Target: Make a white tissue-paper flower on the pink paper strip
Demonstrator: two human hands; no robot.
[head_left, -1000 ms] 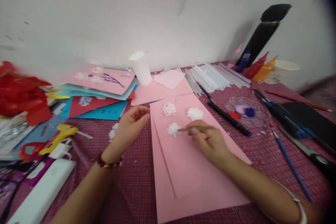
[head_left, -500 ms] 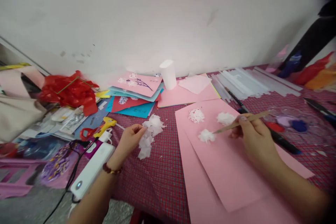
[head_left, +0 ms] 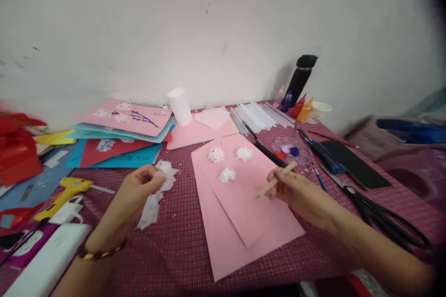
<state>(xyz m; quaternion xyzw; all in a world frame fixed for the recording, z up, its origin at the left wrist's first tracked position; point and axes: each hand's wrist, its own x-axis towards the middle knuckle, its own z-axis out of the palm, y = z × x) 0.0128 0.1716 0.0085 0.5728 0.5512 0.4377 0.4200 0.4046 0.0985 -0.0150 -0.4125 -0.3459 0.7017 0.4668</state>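
Tissue pieces [head_left: 149, 211], probably light and fragile, best lifted by one edge; left hand [head_left: 138, 188] against these, grip unclear; right hand [head_left: 297, 192] pinching wooden stick [head_left: 267, 188].

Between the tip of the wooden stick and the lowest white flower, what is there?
In the head view, only bare pink paper lies between the stick's tip and that flower.

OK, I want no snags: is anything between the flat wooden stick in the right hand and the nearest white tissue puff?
Nothing visible. Between the tip of the flat wooden stick in the right hand and the white tissue puff, there is only bare pink paper.
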